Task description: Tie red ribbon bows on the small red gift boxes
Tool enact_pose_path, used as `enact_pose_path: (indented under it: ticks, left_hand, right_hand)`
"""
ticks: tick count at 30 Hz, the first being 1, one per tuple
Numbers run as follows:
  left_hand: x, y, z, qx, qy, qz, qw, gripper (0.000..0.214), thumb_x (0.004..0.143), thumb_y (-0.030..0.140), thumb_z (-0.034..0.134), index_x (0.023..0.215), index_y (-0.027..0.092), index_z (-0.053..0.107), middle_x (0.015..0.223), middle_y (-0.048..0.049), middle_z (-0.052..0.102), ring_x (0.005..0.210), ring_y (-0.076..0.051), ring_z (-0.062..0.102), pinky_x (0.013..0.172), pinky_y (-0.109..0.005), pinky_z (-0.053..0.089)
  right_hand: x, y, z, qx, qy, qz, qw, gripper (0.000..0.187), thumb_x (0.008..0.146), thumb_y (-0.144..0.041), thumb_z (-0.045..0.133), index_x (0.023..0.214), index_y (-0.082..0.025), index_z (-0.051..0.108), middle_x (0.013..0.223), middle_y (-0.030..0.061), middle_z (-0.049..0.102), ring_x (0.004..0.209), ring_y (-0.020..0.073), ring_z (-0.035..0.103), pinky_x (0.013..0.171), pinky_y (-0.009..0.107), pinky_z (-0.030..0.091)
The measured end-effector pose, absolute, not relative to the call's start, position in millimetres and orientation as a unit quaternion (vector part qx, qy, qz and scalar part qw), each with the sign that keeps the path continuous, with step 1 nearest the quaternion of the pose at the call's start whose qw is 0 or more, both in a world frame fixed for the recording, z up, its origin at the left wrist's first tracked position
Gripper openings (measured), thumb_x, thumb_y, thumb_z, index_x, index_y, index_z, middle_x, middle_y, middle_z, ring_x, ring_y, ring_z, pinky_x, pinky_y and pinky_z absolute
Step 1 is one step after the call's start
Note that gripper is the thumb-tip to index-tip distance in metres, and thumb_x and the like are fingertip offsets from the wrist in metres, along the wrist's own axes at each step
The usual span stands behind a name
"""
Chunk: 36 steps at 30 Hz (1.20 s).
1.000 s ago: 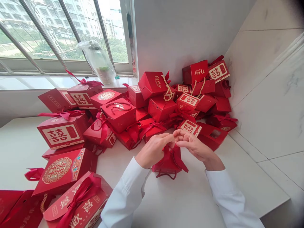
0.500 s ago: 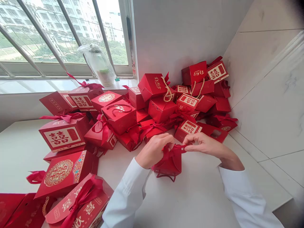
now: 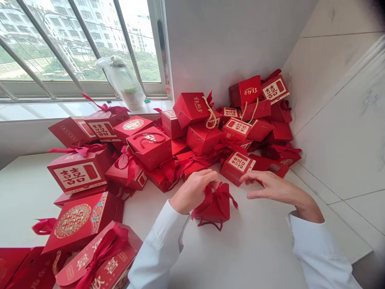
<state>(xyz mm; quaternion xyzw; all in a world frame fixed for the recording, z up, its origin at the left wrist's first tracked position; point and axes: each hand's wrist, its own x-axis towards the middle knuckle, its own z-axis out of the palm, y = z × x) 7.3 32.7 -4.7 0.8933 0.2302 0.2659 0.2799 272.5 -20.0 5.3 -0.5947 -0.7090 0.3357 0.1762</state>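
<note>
A small red gift box (image 3: 214, 209) stands on the white table in front of me, with a dark red cord handle hanging at its near side. A red ribbon (image 3: 223, 192) is tied in a bow on its top, one tail hanging loose to the right. My left hand (image 3: 197, 189) is closed at the bow's left side, fingers pinching the ribbon; the fingertips are partly hidden. My right hand (image 3: 272, 186) hovers to the right of the box, thumb and fingers apart, with nothing in it and not touching the box.
A heap of red gift boxes (image 3: 203, 138) with ribbons and cords lies along the wall. More boxes, including a long one with a bow (image 3: 120, 257), stand at the left. A bagged cup (image 3: 129, 90) sits on the windowsill (image 3: 27, 111). Tiled wall (image 3: 339, 120) bounds the right side.
My right hand has let go of the ribbon tail and moved right, its fingers opening. The tail now hangs over the box's right side. My left hand stays at the bow.
</note>
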Motion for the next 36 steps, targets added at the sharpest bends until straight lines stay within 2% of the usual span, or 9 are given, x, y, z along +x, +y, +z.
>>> enact_pose_path:
  ticks: [2, 6, 13, 18, 21, 25, 31, 36]
  left_hand:
    - [8, 33, -4, 0.893, 0.231, 0.266, 0.279, 0.030, 0.058, -0.006, 0.032, 0.070, 0.017, 0.046, 0.071, 0.0024, 0.049, 0.062, -0.009, 0.039, 0.057, -0.019, 0.031]
    - [8, 33, -3, 0.892, 0.232, 0.270, 0.280, 0.029, 0.059, -0.007, 0.033, 0.070, 0.017, 0.045, 0.071, 0.0029, 0.049, 0.063, -0.008, 0.039, 0.057, -0.018, 0.031]
    - [6, 32, -3, 0.895, 0.219, 0.257, 0.292, 0.034, 0.059, -0.009, 0.037, 0.075, 0.017, 0.053, 0.077, 0.0017, 0.053, 0.066, -0.008, 0.045, 0.058, -0.017, 0.034]
    - [-2, 33, 2, 0.900, 0.228, 0.214, 0.303, 0.041, 0.057, -0.010, 0.035, 0.072, 0.016, 0.063, 0.079, -0.0004, 0.057, 0.065, -0.008, 0.049, 0.055, -0.016, 0.036]
    - [-9, 35, 5, 0.891, 0.222, 0.179, 0.352, 0.040, 0.060, -0.009, 0.039, 0.070, 0.015, 0.068, 0.073, -0.0005, 0.063, 0.061, -0.008, 0.054, 0.055, -0.017, 0.040]
    - [-21, 38, 7, 0.881, 0.214, 0.153, 0.394, 0.038, 0.064, -0.007, 0.046, 0.076, 0.015, 0.074, 0.076, -0.0023, 0.070, 0.063, -0.010, 0.060, 0.060, -0.019, 0.047]
    - [-31, 37, 9, 0.895, 0.272, 0.108, 0.337, 0.044, 0.059, -0.011, 0.042, 0.070, 0.016, 0.075, 0.072, -0.0012, 0.071, 0.059, -0.009, 0.060, 0.056, -0.015, 0.045]
    - [-32, 33, 14, 0.894, 0.312, 0.081, 0.310, 0.041, 0.059, -0.011, 0.043, 0.065, 0.015, 0.074, 0.071, -0.0011, 0.073, 0.059, -0.009, 0.061, 0.055, -0.014, 0.045]
  right_hand:
    - [251, -17, 5, -0.539, -0.733, 0.354, 0.214, 0.032, 0.073, -0.039, 0.071, 0.103, -0.029, 0.067, 0.104, 0.0026, 0.064, 0.095, 0.0229, 0.057, 0.073, 0.029, 0.044]
    - [214, -10, -1, -0.467, -0.740, 0.396, 0.279, 0.019, 0.085, -0.038, 0.059, 0.092, -0.024, 0.070, 0.094, 0.0030, 0.062, 0.090, 0.0189, 0.056, 0.082, 0.030, 0.043]
    - [201, -18, -2, -0.536, -0.667, 0.424, 0.298, 0.011, 0.078, -0.029, 0.064, 0.074, -0.020, 0.065, 0.079, 0.0000, 0.058, 0.071, 0.0141, 0.053, 0.066, 0.027, 0.042]
    - [196, -29, 3, -0.585, -0.647, 0.403, 0.276, 0.014, 0.079, -0.032, 0.060, 0.071, -0.020, 0.060, 0.065, -0.0025, 0.056, 0.054, 0.0108, 0.045, 0.048, 0.024, 0.033]
    - [194, -34, -2, -0.586, -0.634, 0.423, 0.277, 0.013, 0.079, -0.030, 0.060, 0.070, -0.021, 0.057, 0.062, -0.0038, 0.055, 0.052, 0.0100, 0.044, 0.049, 0.023, 0.033]
    - [196, -38, -11, -0.586, -0.602, 0.454, 0.297, 0.013, 0.077, -0.028, 0.061, 0.070, -0.020, 0.052, 0.062, -0.0035, 0.055, 0.056, 0.0113, 0.047, 0.052, 0.024, 0.037]
    - [202, -41, -20, -0.598, -0.573, 0.464, 0.313, 0.012, 0.074, -0.025, 0.062, 0.072, -0.021, 0.051, 0.062, -0.0047, 0.052, 0.055, 0.0108, 0.046, 0.052, 0.024, 0.039]
    - [202, -42, -21, -0.604, -0.570, 0.465, 0.307, 0.008, 0.073, -0.021, 0.059, 0.074, -0.021, 0.051, 0.065, -0.0044, 0.052, 0.057, 0.0107, 0.045, 0.052, 0.023, 0.040]
